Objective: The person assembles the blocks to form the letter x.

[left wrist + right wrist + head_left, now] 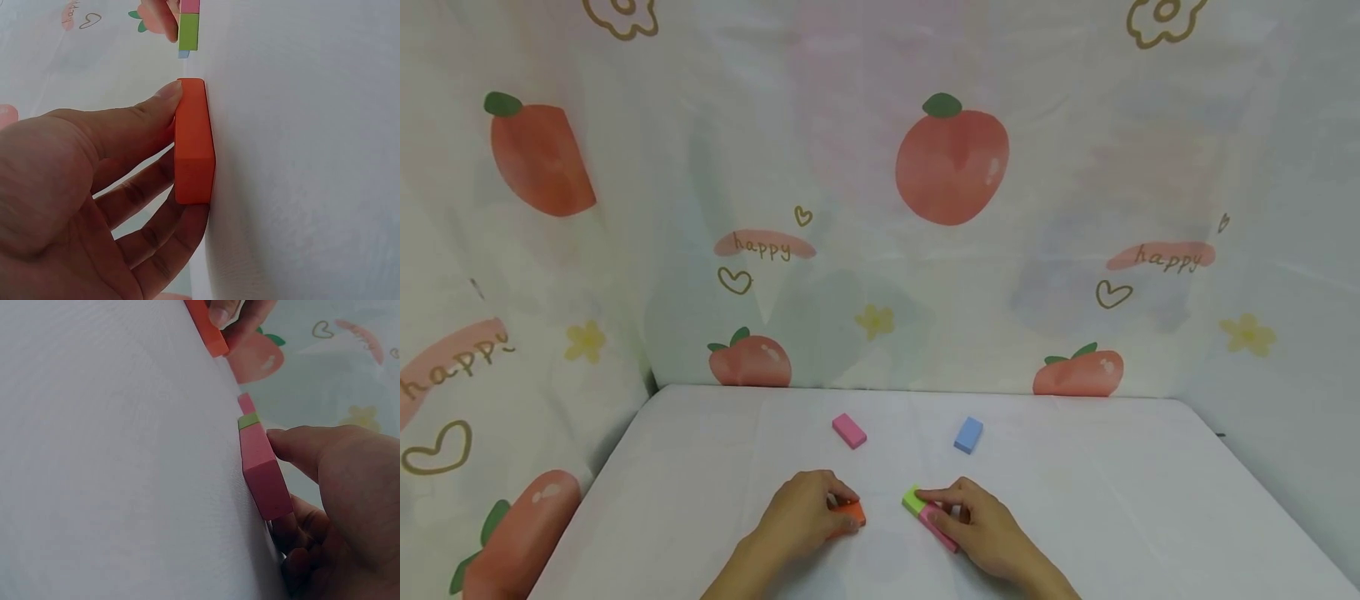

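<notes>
My left hand [801, 512] holds an orange block [192, 125] on the white tabletop, its thumb at one end and the fingers around the other. To the right, a green block [912, 500] and a pink block [264, 472] lie end to end in a slanted line. My right hand [988, 529] grips this pair from the right side, a finger at the green block and the thumb along the pink one. Farther back rest another pink block [849, 431] on the left and a blue block [968, 435] on the right, both apart from the hands.
A white cloth covers the table [1112, 483]. Behind it and along the left stand fabric walls [850, 125] printed with red fruit, hearts and yellow flowers. Another pale wall [1300, 333] borders the right side.
</notes>
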{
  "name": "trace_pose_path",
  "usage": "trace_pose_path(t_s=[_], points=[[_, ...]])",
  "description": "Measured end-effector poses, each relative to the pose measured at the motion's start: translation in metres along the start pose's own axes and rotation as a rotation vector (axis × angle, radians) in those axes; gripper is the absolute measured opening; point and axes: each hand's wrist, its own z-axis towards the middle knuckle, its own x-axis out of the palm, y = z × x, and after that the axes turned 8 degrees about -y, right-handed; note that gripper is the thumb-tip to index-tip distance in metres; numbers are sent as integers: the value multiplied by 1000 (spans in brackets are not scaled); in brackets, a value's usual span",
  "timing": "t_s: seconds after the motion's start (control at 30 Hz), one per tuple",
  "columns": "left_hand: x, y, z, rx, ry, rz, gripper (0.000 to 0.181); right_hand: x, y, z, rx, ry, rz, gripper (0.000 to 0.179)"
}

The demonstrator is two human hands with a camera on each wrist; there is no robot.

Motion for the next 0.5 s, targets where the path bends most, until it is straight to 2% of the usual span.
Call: trace_pose_path(t_s=[0.23,0.5], points=[[1,0,1,22,-10,7,26,-1,1,0,-5,-16,-2,27],[-1,0,0,-5,-12,4,25,1,0,2,-25,-23,-29,27]])
